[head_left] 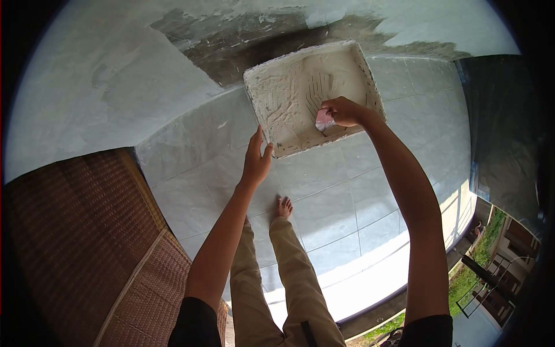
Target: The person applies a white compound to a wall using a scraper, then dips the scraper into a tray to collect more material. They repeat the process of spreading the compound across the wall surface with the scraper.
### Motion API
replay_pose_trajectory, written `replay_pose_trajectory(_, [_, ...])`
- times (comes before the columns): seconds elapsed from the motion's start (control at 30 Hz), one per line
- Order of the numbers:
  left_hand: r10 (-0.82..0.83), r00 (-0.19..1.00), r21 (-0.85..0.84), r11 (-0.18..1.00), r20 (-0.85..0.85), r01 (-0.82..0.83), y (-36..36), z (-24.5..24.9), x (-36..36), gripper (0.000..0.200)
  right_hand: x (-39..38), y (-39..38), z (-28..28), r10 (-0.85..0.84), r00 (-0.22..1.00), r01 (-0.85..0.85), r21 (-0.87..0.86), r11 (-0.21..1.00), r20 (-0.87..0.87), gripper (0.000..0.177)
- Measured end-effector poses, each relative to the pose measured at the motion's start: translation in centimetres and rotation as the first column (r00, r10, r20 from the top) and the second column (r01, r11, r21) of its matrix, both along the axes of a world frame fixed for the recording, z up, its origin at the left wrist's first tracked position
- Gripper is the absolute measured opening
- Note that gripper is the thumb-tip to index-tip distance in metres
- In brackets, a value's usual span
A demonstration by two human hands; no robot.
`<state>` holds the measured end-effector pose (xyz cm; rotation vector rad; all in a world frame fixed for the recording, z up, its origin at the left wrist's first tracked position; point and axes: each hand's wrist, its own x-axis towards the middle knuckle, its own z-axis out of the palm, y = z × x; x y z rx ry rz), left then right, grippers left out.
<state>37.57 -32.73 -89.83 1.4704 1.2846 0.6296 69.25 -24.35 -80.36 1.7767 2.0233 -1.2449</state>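
Observation:
A square tray [261, 107] with a crusted rim holds wet, cream-coloured plaster [283, 98]. My right hand [345, 111] is closed around a pinkish putty scraper [325, 120] whose blade rests in the plaster near the tray's close side. Grooved lines run through the plaster just beyond the scraper. My left hand [257, 157] is at the tray's near left corner, thumb and fingers apart, with the fingertips against or very close to the outer side; exact contact is hard to make out.
Behind the tray, a pale wall [110, 75] has a dark unplastered patch [214, 49]. Grey floor tiles [324, 208] lie underneath, with my bare foot [284, 207] on them. A woven brown mat [87, 231] stands left; a dark sheet [503, 115] is at right.

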Motion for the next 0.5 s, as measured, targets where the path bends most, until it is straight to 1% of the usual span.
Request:
replay_pose_trajectory(0.03, [-0.001,1.000,0.001,1.000,0.005,0.001,0.0,0.0,0.0,0.067,-0.1,0.1,0.1,0.000,1.000,0.000,-0.008,1.000,0.009,0.030])
replay_pose_trajectory(0.1, [-0.004,1.000,0.003,1.000,0.009,0.004,0.1,0.5,0.1,0.066,-0.1,0.2,0.2,0.012,1.000,-0.012,-0.010,1.000,0.024,0.029])
replay_pose_trajectory(0.17, [0.011,0.999,-0.080,0.997,0.030,-0.009,0.3,1.8,0.2,0.063,-0.1,0.4,0.3,0.022,0.999,-0.022,-0.012,1.000,0.041,0.029])
replay_pose_trajectory(0.23, [0.009,1.000,-0.073,0.997,0.027,-0.007,0.3,1.5,0.2,0.064,0.0,0.5,0.0,0.029,0.999,-0.028,-0.039,0.999,0.031,0.028])
replay_pose_trajectory(0.47, [0.017,1.000,-0.084,0.996,0.017,-0.015,0.3,1.8,0.3,0.065,-0.1,0.7,0.4,0.022,0.999,-0.021,-0.021,1.000,0.030,0.028])
replay_pose_trajectory(0.5, [0.017,1.000,-0.083,0.996,0.017,-0.015,0.3,1.7,0.4,0.065,-0.3,0.9,0.4,0.043,0.998,-0.042,-0.020,0.999,0.048,0.029])
